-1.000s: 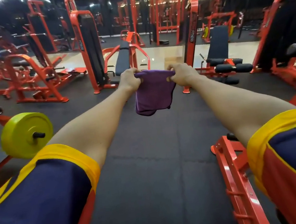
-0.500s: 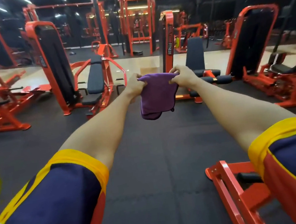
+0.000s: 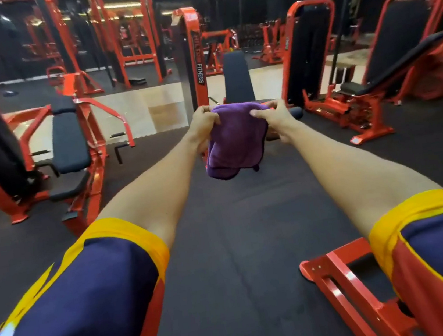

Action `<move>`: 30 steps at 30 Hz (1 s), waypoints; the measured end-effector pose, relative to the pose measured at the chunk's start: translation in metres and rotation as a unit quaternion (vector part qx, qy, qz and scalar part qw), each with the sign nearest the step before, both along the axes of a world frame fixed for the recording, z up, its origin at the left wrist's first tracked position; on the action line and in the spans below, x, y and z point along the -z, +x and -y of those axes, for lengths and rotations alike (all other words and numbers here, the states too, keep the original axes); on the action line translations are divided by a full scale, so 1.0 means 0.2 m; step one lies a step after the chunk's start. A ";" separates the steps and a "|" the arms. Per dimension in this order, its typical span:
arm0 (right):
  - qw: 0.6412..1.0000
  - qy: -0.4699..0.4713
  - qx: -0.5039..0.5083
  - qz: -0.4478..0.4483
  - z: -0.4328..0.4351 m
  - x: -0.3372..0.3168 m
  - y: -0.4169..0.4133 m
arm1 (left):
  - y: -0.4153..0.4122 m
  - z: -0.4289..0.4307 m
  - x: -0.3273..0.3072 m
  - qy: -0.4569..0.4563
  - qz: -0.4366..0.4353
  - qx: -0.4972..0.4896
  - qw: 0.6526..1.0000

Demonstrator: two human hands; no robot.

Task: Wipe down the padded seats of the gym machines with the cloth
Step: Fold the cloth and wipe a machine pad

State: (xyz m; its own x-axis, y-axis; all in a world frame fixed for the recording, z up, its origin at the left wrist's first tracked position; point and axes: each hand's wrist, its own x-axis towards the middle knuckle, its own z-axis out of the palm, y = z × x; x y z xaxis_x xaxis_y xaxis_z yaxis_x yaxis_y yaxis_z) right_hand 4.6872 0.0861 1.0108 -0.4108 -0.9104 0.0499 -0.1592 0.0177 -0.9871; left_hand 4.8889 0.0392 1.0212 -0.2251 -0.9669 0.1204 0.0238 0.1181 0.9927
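A purple cloth (image 3: 235,140) hangs folded in front of me at arm's length. My left hand (image 3: 204,123) grips its upper left edge and my right hand (image 3: 275,117) pinches its upper right edge. Behind the cloth stands an orange machine with a black padded backrest (image 3: 237,77); its seat is mostly hidden by the cloth and my hands. To the left is a chest machine with a black back pad (image 3: 68,140) and a low black seat (image 3: 69,189). On the right, another machine has a reclined black pad (image 3: 398,62).
Black rubber flooring (image 3: 239,250) stretches between me and the machines. An orange steel frame (image 3: 342,284) lies low at the bottom right, close to my right arm. An orange upright marked FITNESS (image 3: 196,58) stands just behind my hands. More orange racks fill the back.
The view has swung right and moved forward: the left chest machine has slid further left, the centre machine has come closer. Both hands still hold the cloth, now drawn closer together along its top edge.
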 end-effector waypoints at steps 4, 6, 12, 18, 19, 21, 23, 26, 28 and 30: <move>0.993 0.102 -0.014 0.065 0.20 -0.03 -0.09 | -0.22 0.32 0.00 -0.009 -0.058 0.033 0.998; 0.989 0.126 -0.033 0.072 0.33 -0.01 -0.18 | -0.33 0.50 0.03 -0.002 -0.073 0.049 0.996; 0.995 0.032 0.024 0.094 0.83 -0.03 -0.60 | -0.78 1.07 0.01 -0.032 -0.066 0.090 0.993; 0.985 -0.045 0.088 0.145 1.32 -0.18 -1.12 | -1.24 1.55 -0.15 -0.089 -0.045 0.146 0.984; 0.980 -0.067 0.106 0.157 1.38 -0.20 -1.20 | -1.31 1.62 -0.17 -0.096 -0.039 0.149 0.983; 0.970 -0.100 0.158 0.154 1.48 -0.22 -1.35 | -1.46 1.75 -0.19 -0.117 -0.021 0.168 0.979; 0.962 -0.116 0.208 0.136 1.58 -0.21 -1.49 | -1.64 1.91 -0.20 -0.147 0.016 0.188 0.971; 0.956 -0.138 0.246 0.082 1.75 -0.20 -1.75 | -1.94 2.16 -0.19 -0.207 0.059 0.206 0.955; 0.953 -0.141 0.263 0.049 1.88 -0.19 -1.92 | -2.13 2.31 -0.19 -0.224 0.069 0.219 0.947; 0.952 -0.127 0.280 0.007 1.98 -0.19 -2.06 | -2.32 2.44 -0.19 -0.242 0.078 0.224 0.941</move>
State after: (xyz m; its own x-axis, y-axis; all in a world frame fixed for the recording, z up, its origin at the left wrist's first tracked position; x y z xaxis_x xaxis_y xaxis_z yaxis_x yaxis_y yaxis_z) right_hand 4.2757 -0.3101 1.0496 -0.8296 -0.5085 0.2305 -0.1821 -0.1439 -0.9727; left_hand 4.4249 -0.4486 1.0598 -0.6479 -0.6118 0.4537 0.0375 0.5693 0.8212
